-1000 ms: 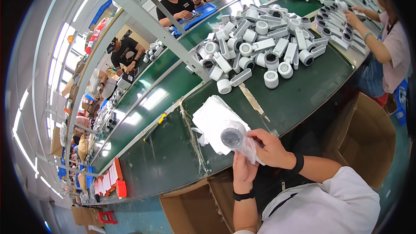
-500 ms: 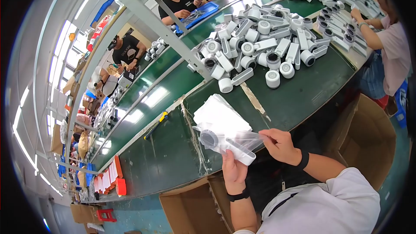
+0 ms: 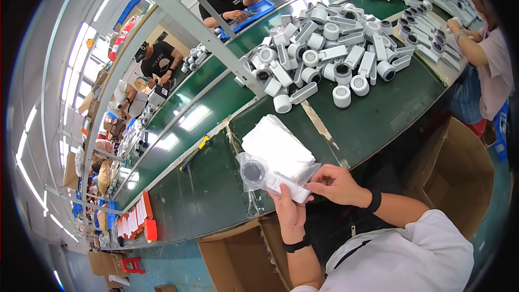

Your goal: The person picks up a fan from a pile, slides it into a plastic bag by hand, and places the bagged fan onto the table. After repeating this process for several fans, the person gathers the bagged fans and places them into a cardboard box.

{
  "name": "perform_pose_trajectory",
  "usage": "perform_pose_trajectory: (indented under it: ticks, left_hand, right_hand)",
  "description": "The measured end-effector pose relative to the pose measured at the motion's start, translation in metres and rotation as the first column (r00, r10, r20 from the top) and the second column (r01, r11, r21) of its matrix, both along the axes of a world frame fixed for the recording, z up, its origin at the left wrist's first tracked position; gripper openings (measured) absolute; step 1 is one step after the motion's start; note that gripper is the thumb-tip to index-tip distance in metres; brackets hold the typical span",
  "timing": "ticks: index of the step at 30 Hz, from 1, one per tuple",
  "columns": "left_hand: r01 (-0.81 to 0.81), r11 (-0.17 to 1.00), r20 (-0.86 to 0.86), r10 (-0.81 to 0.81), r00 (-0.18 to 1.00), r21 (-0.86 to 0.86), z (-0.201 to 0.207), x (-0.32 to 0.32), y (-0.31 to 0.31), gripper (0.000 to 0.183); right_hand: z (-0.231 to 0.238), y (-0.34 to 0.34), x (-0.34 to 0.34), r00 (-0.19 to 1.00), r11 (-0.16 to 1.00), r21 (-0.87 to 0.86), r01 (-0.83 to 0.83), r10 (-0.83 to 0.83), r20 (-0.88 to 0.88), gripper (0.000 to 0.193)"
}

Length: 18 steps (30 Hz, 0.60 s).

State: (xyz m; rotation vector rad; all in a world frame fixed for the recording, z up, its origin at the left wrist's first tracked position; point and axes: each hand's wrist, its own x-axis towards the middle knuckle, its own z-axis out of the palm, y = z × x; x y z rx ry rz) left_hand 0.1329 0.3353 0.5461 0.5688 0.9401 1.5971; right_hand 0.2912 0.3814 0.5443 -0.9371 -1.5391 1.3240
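Note:
A white handheld device (image 3: 252,173) with a round dark-faced head and a flat handle, much like a small handheld fan, lies inside a clear plastic bag (image 3: 306,172). My left hand (image 3: 291,215) holds it by the handle end, thumb on top, above the front edge of the green table. At the bag's right end, my right hand (image 3: 339,185) has its fingers closed on the loose film beside the handle. Just beyond the device sits a stack of white translucent sheets or bags (image 3: 275,139), partly covered by it.
A large pile of similar devices (image 3: 330,48) covers the table's far side. A yellow-and-black utility knife (image 3: 195,153) lies to the left. Open cardboard boxes (image 3: 453,170) stand right and below. A metal post (image 3: 216,48) rises ahead. Co-workers (image 3: 481,48) sit around.
The bagged device has shifted slightly left and up, its handle now further inside the bag. My right hand has moved left and down, closer to my left hand.

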Motion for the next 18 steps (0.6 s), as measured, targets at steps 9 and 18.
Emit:
perform_pose_trajectory:
  ticks: [9, 18]
  left_hand:
    - [-0.079, 0.996, -0.013, 0.079, 0.997, 0.034, -0.001, 0.007, 0.001, 0.062]
    - [-0.291, 0.957, -0.018, 0.291, 0.957, -0.002, -0.007, -0.024, -0.002, 0.049]
  right_hand:
    - [-0.011, -0.005, -0.029, 0.897, 0.964, -0.216, -0.157, 0.048, -0.439, 0.010]
    - [-0.003, -0.019, -0.012, 0.886, 0.913, -0.315, -0.259, 0.095, -0.453, 0.009]
